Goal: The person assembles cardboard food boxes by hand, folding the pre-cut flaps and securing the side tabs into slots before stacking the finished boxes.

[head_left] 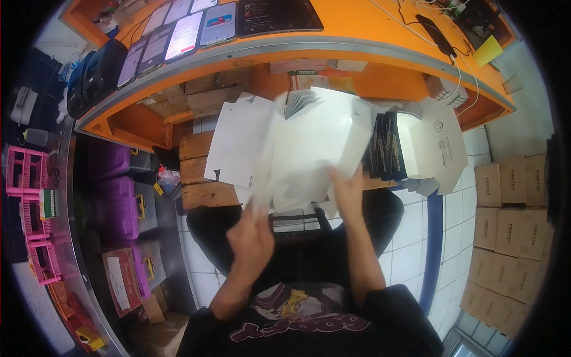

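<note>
A large white cardboard box blank [318, 140], blurred by motion, is held up in front of me above a low wooden bench [199, 193]. My left hand [253, 232] grips its near left corner. At its near right edge my right hand [348, 190] has the thumb on top, the other fingers hidden beneath. Flat white cardboard sheets [235, 143] lie on the bench to the left, partly covered by the held blank. Right of it stand several nested paperboard boxes [389, 146] with dark patterned sides, the outermost with its white flap spread out.
An orange desk [363, 27] spans the far side, carrying several phones [183, 37] and a tablet [276, 15]. Purple-lidded bins [122, 208] and pink plastic baskets [35, 217] stand at left. Brown cartons [505, 232] are stacked at right on white floor tiles [401, 250].
</note>
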`<state>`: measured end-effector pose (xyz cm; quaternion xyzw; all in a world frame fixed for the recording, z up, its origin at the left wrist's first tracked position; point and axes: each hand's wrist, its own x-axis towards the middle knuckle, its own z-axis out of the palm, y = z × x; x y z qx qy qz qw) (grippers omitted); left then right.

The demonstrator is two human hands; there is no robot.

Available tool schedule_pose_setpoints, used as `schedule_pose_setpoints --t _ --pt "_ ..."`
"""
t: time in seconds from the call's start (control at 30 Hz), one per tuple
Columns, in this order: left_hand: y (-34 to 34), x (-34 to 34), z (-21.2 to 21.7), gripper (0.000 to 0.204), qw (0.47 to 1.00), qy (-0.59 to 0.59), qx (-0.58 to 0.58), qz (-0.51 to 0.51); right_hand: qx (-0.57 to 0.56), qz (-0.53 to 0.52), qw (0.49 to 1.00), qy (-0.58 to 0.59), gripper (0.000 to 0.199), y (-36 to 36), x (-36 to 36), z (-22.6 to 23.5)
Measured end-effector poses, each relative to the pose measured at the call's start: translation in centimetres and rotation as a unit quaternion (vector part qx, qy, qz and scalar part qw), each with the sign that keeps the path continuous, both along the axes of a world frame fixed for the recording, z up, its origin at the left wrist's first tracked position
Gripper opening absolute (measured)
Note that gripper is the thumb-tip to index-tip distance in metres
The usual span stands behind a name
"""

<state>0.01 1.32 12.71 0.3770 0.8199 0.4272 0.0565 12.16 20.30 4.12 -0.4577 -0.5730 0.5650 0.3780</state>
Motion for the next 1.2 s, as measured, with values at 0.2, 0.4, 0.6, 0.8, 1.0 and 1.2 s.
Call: schedule_pose_setpoints --t 0.2,0.4,0.6,0.8,1.0,1.2 --pt "1.6 3.2 -3.7 0.040 0.995 0.085 -0.015 -0.052 0.117 0.095 0.983 -0.107 0.050 -6.5 -2.1 2.0" --pt "-1.0 -5.2 -2.4 0.031 0.982 -0.154 0.065 0.088 -0.079 0.082 0.992 -0.046 0.050 -2.0 1.3 0.0" --pt "-4.1 -14.5 -12.7 0.048 0.989 -0.036 -0.022 0.144 0.048 0.128 0.964 -0.229 0.060 1.1 2.7 -4.6" --pt "-5.6 -9.0 -15.6 0.031 0.983 -0.072 -0.045 0.166 0.426 0.349 0.743 -0.380 0.083 -5.0 0.9 -6.3" --pt "-5.7 -3.6 -15.7 0.027 0.978 -0.181 -0.083 0.063 0.385 0.402 0.738 -0.382 0.070 -5.3 -0.6 -9.1" --pt "-6.1 -2.3 -15.9 0.025 0.957 -0.216 -0.190 -0.033 0.292 0.440 0.756 -0.387 0.031 -2.8 -1.0 -7.9"
